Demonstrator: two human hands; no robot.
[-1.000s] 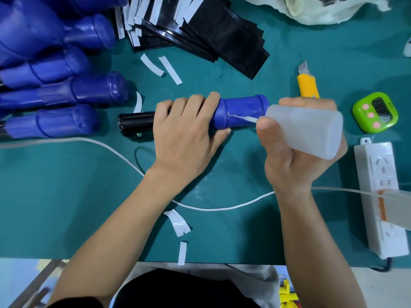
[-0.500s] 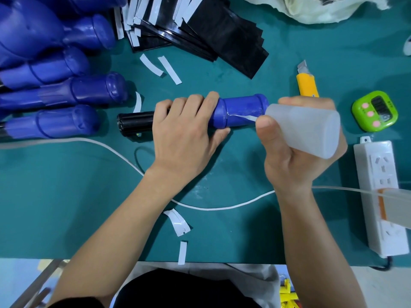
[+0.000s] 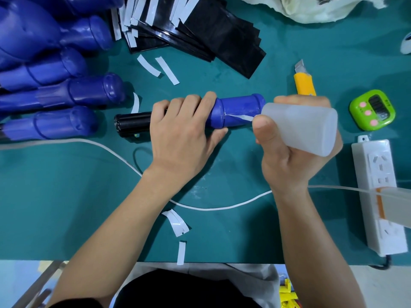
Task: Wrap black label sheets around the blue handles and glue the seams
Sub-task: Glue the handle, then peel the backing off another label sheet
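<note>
head; left hand (image 3: pixel 182 138) fingers (image 3: pixel 191 103) curl over blue handle (image 3: pixel 239 111); right hand (image 3: pixel 289 152) grips bottle (image 3: pixel 304 127)

Bare forearms (image 3: pixel 124 221), blk sleeve (image 3: pixel 74 303) on L, blk top (image 3: pixel 189 290).

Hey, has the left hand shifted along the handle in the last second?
No. The left hand grips the blue handle at the same spot, just as far from the curled white strip beside it.
</note>
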